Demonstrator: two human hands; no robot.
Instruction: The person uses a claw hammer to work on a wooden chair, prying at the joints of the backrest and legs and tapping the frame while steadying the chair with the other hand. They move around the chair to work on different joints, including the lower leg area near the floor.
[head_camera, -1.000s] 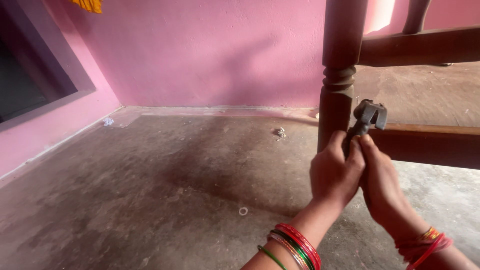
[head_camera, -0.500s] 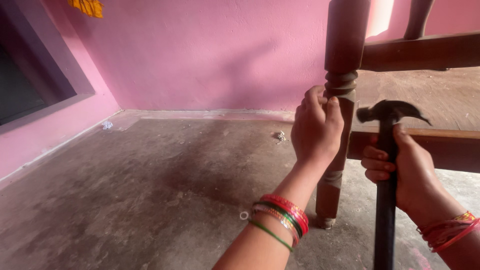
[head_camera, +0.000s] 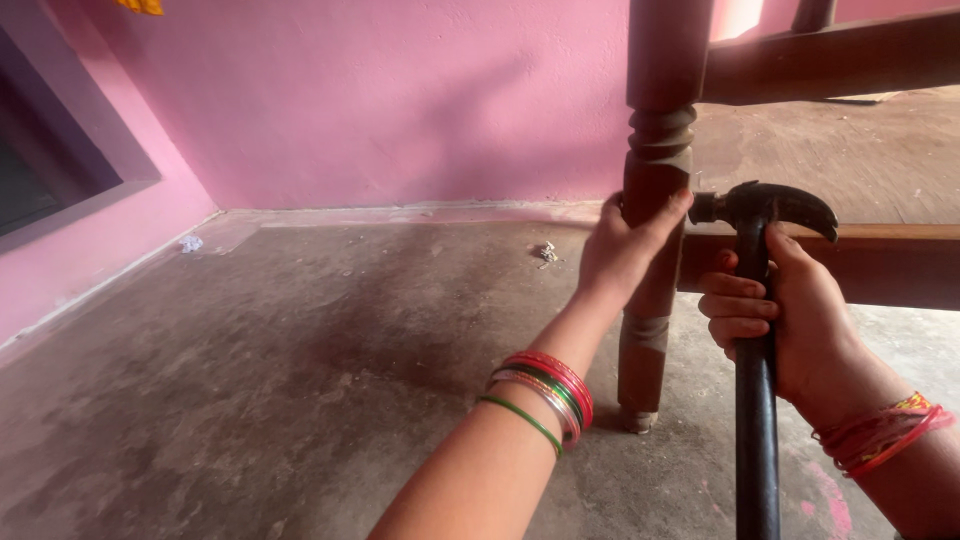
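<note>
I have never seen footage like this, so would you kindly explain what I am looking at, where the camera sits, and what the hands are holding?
There is no machine here: a person works with two bare hands, filmed by one camera worn on the head and looking down, so the arms enter from the bottom edge. The left hand, with coloured bangles on its wrist, grips a turned wooden leg of a piece of furniture that stands on the concrete floor. The right hand holds a dark claw hammer upright by its handle, the head close beside the leg, near a wooden rail. A few small scraps lie on the floor by the pink wall.
</note>
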